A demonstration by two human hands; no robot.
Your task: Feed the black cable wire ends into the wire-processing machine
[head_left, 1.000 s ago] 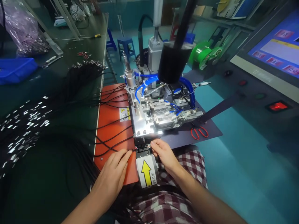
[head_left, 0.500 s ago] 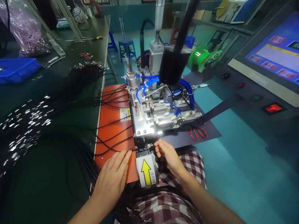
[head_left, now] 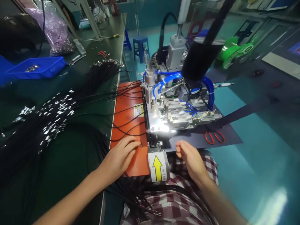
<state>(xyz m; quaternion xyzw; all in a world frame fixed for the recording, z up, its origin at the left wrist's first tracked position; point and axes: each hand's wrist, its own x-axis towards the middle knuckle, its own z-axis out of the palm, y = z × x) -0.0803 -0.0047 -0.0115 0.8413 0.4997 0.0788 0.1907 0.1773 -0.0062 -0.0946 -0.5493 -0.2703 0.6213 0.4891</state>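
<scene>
Looks part-done: black cables (head_left: 130, 87) cross orange plate (head_left: 138, 165); near cable bundle (head_left: 133, 193) likely left.
Left hand (head_left: 123, 156) fingers slightly apart; right hand (head_left: 191, 157) fingers curled together, can't tell if gripping.

The plate (head_left: 136, 159) is orange-red, crossed by black cables (head_left: 98, 79) with silvery-white ends. On the plate, a label (head_left: 138, 110) shows white and yellow. Right of the plate, the machine (head_left: 179, 122) is silver with bright blue tubes (head_left: 172, 75); beside the plate's near edge, a white sticker (head_left: 152, 172) bears a yellow arrow (head_left: 158, 172). Farther right of the plate — red scissors handles (head_left: 206, 136), a green spool (head_left: 231, 51), teal floor (head_left: 248, 162). Left of the plate — dark green tabletop (head_left: 70, 175), blue tray (head_left: 53, 70), pinkish-purple bag (head_left: 52, 26). Nearer than the plate, fabric (head_left: 173, 203) in maroon and white checks.
</scene>
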